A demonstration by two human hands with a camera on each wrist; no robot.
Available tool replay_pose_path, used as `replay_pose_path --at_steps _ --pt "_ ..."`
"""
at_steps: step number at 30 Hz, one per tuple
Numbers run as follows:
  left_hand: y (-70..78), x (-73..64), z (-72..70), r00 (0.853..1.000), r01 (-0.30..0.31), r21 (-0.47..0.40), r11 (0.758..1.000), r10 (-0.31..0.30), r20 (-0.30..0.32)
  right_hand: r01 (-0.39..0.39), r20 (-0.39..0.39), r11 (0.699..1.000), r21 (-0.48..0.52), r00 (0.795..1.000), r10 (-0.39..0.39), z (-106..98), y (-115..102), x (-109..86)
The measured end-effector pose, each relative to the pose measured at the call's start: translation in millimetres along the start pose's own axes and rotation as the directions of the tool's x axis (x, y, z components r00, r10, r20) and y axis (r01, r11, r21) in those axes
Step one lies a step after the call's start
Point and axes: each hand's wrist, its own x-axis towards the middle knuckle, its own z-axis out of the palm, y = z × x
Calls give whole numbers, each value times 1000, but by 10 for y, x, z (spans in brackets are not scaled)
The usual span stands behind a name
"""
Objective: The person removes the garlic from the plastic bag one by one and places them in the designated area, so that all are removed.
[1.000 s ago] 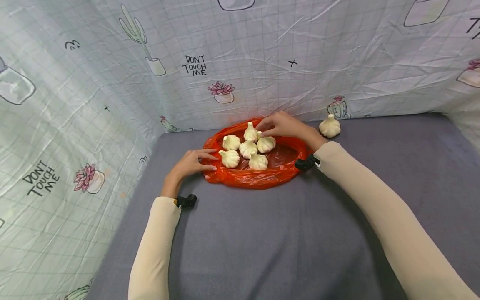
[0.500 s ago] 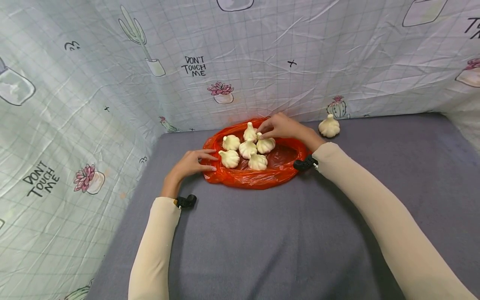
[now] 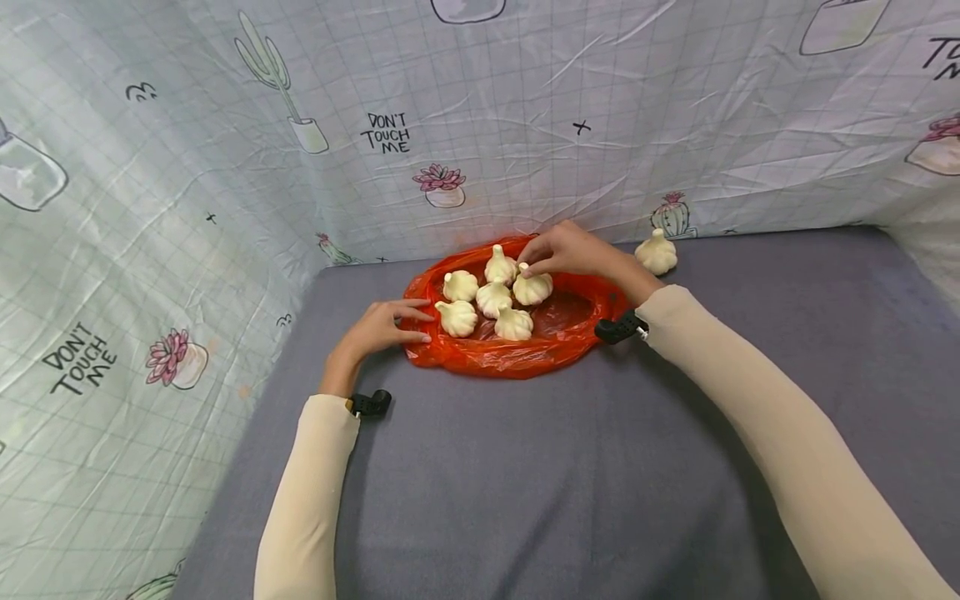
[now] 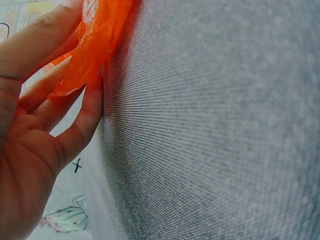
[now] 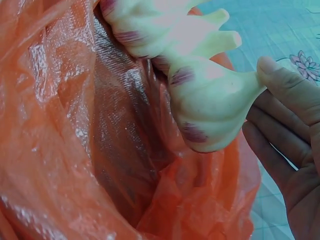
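Observation:
A red-orange plastic bag lies with its mouth spread wide on the grey cloth, several garlic bulbs inside. At its left rim my left hand holds the edge; in the left wrist view the bag's plastic runs between thumb and fingers. My right hand reaches over the back rim and pinches one garlic bulb by its stem between thumb and fingers. That bulb shows purple streaks and sits beside the other garlic bulbs in the bag. The bag's right part shows bare plastic.
A single garlic bulb rests on the grey cloth behind the right forearm, near the back edge. Printed fabric with cactus drawings hangs as a wall at the back and left. Black wrist cameras are strapped to both wrists.
The pinched garlic bulb has shifted slightly, its stem now tipped more upright, and the right hand has edged a little to the right. The left hand keeps its place on the bag.

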Motion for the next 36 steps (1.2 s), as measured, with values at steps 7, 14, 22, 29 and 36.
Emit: replay_pose_path --at_steps 7,14,22,29,36 --pt "1 -2 4 1000 -5 16 1000 5 -6 65 -37 997 -33 997 -66 -53 -23 -68" --pt "22 -11 3 1000 -11 19 1000 11 -13 125 -45 991 -52 991 -127 -99 -52 -154" --pt "33 -6 9 1000 -6 4 1000 6 -18 138 -77 990 -36 987 -140 -145 -50 -236" --pt "38 -26 0 1000 -2 -5 1000 2 -10 141 -85 989 -42 986 -145 -161 -83 -337" --pt "29 -34 9 1000 11 -10 1000 -11 1 146 -100 988 -56 984 -151 -173 -90 -437"
